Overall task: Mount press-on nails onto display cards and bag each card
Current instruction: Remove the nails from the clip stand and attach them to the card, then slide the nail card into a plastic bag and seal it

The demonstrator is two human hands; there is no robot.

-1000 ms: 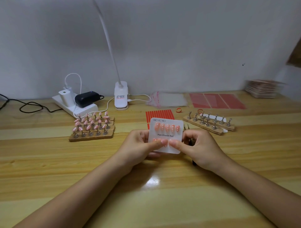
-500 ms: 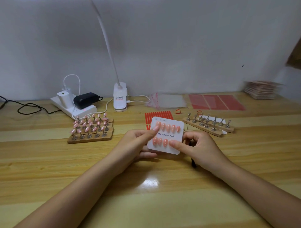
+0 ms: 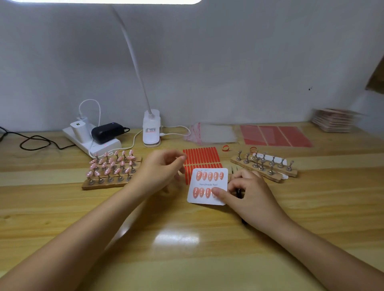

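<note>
Head view: my right hand (image 3: 247,193) pinches the display card (image 3: 207,186), thumb over its lower nails, tweezers (image 3: 236,187) tucked behind my fingers. My left hand (image 3: 161,172) hovers beside it, loosely curled, empty. Mounting looks nearly finished; next, fetch a bag (image 3: 212,135) beyond my fingertips.

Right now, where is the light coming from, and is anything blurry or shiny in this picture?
Head view: a bright lamp bar glows along the top edge; its glare pools on the table. The left hand is smeared by motion, the card stack at far right is blurred, and the wide lens bends the edges.
</note>
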